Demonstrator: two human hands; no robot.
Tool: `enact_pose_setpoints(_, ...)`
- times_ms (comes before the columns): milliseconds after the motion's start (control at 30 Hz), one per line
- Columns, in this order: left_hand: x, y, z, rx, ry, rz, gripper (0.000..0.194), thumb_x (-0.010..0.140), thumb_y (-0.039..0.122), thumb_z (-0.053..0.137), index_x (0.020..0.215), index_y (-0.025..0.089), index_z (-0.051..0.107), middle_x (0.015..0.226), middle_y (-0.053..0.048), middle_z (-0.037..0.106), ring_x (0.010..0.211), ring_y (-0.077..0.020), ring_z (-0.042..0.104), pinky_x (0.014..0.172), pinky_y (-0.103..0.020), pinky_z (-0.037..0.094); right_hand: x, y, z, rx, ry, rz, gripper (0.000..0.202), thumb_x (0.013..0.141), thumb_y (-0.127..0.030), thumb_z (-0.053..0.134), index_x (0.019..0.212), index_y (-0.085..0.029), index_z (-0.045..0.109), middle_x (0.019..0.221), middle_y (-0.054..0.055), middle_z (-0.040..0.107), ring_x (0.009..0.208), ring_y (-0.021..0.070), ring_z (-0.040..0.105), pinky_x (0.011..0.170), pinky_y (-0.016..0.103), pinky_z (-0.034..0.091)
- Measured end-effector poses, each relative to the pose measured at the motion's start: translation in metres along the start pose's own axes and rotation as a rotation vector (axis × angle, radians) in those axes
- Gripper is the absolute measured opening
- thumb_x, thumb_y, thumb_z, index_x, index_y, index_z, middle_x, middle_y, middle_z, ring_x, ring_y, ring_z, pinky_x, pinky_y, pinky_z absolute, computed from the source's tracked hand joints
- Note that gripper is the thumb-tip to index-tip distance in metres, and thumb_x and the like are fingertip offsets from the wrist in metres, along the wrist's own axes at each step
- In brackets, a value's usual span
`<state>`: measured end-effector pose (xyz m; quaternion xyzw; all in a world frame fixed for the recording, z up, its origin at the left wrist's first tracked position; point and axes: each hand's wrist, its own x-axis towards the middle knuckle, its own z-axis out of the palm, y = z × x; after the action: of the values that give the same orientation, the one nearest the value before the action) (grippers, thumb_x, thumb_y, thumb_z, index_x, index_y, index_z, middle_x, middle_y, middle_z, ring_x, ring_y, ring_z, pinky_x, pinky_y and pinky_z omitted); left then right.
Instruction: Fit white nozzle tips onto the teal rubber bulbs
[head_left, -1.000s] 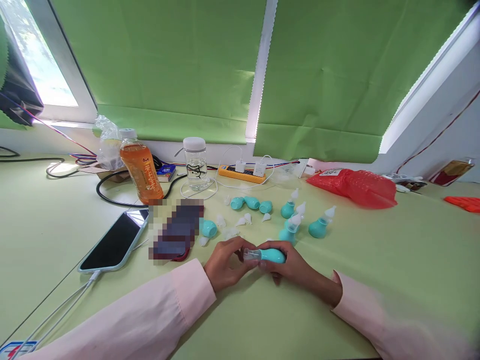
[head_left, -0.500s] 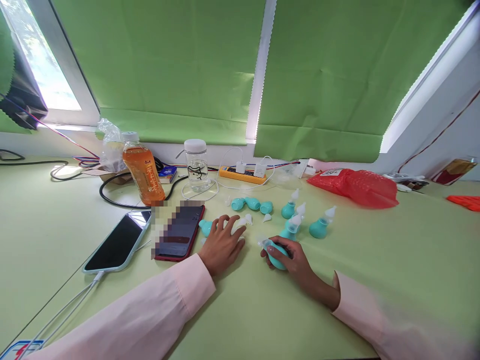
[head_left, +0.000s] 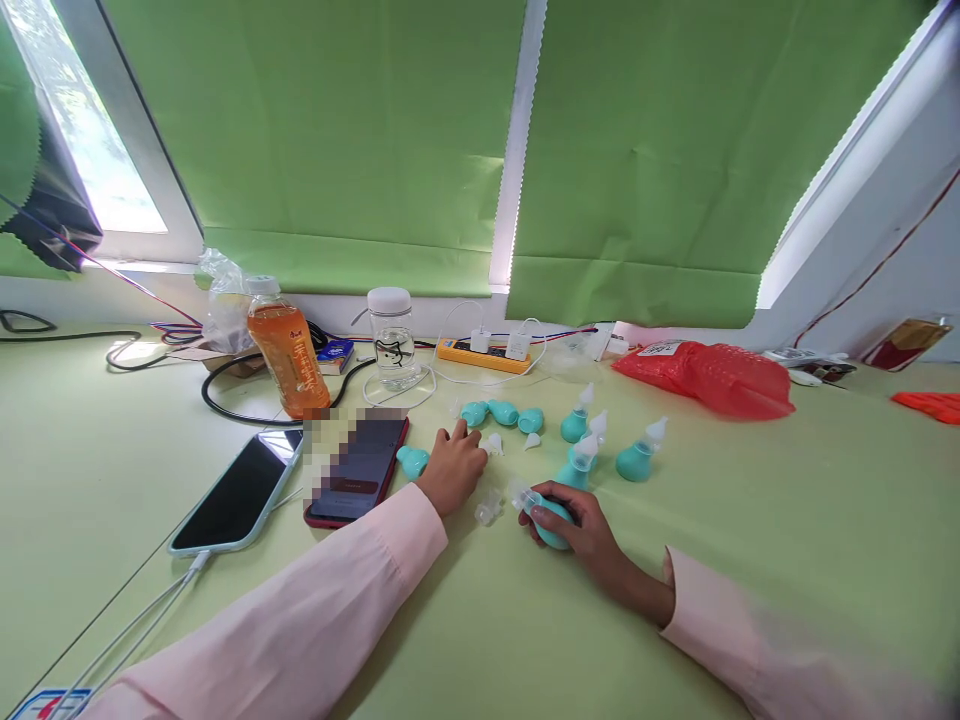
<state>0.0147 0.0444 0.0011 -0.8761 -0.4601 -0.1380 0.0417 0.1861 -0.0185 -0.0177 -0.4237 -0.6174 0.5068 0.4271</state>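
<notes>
My right hand (head_left: 581, 530) is wrapped round a teal bulb (head_left: 551, 537) with a clear collar pointing left. My left hand (head_left: 455, 468) is over the small white tips (head_left: 495, 443), its fingers curled and pointing away; whatever is under the fingertips is hidden. Clear plastic pieces (head_left: 489, 507) lie between my hands. Behind them is a row of loose teal bulbs (head_left: 502, 413), and another teal bulb (head_left: 412, 461) sits left of my left hand. Several bulbs with white tips, one of them apart at the right (head_left: 636, 460), stand beyond my right hand.
Two phones (head_left: 236, 495) (head_left: 360, 470) lie at the left. Behind them stand an orange drink bottle (head_left: 289, 350) and a clear jar (head_left: 394, 345). A yellow power strip (head_left: 482, 357), cables and a red plastic bag (head_left: 705, 377) are along the back of the table (head_left: 562, 640).
My left hand has moved slightly forward and right, its spread fingers now curled in. The clear pieces between my hands now show. My right hand still holds the bulb.
</notes>
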Motion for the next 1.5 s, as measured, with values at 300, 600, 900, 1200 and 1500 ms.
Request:
enact_pose_setpoints(300, -0.035, 0.015, -0.013, -1.204, 0.058, -0.324, 0.022, 0.065, 0.027, 0.064, 0.080, 0.011, 0.067, 0.079, -0.008, 0.068, 0.069, -0.0172, 0.062, 0.062, -0.026, 0.051, -0.003, 0.000, 0.000, -0.139, 0.020, -0.037, 0.025, 0.070, -0.041, 0.056, 0.076, -0.017, 0.058, 0.067, 0.002, 0.057, 0.058, 0.0129, 0.050, 0.055, 0.025, 0.041)
enact_pose_setpoints(600, -0.047, 0.017, -0.002, -1.420, 0.102, -0.417, 0.026, 0.058, 0.029, 0.070, 0.076, 0.012, 0.070, 0.079, -0.008, 0.069, 0.075, -0.0203, 0.063, 0.069, -0.028, 0.052, -0.005, 0.003, 0.001, -0.203, 0.054, -0.010, 0.026, 0.069, -0.041, 0.058, 0.077, -0.017, 0.060, 0.067, 0.003, 0.058, 0.058, 0.0135, 0.051, 0.055, 0.025, 0.041)
enact_pose_setpoints(900, -0.053, 0.030, 0.000, -1.453, 0.211, -0.500, 0.022, 0.053, 0.027, 0.073, 0.069, 0.012, 0.069, 0.072, -0.007, 0.069, 0.072, -0.0203, 0.063, 0.068, -0.028, 0.052, -0.008, -0.007, 0.005, 0.049, -0.176, 0.094, 0.030, 0.081, -0.048, 0.042, 0.079, -0.019, 0.047, 0.075, 0.001, 0.056, 0.060, 0.0103, 0.050, 0.054, 0.022, 0.040)
enact_pose_setpoints(1200, -0.053, 0.032, -0.001, -1.556, 0.182, -0.564, 0.020, 0.046, 0.022, 0.075, 0.061, 0.013, 0.066, 0.066, -0.005, 0.068, 0.068, -0.0206, 0.064, 0.064, -0.029, 0.053, -0.010, -0.006, 0.008, 0.092, -0.229, 0.110, 0.028, 0.081, -0.047, 0.041, 0.083, -0.019, 0.047, 0.073, 0.001, 0.058, 0.059, 0.0106, 0.052, 0.056, 0.024, 0.041)
enact_pose_setpoints(1500, -0.052, 0.019, 0.003, -1.037, 0.330, -0.355, 0.008, 0.065, 0.019, 0.061, 0.070, 0.014, 0.065, 0.070, -0.006, 0.066, 0.064, -0.0164, 0.059, 0.058, -0.028, 0.050, -0.005, -0.004, 0.006, 0.185, -0.120, 0.184, 0.036, 0.078, -0.052, 0.041, 0.080, -0.017, 0.048, 0.060, 0.001, 0.058, 0.047, 0.0110, 0.050, 0.046, 0.024, 0.039)
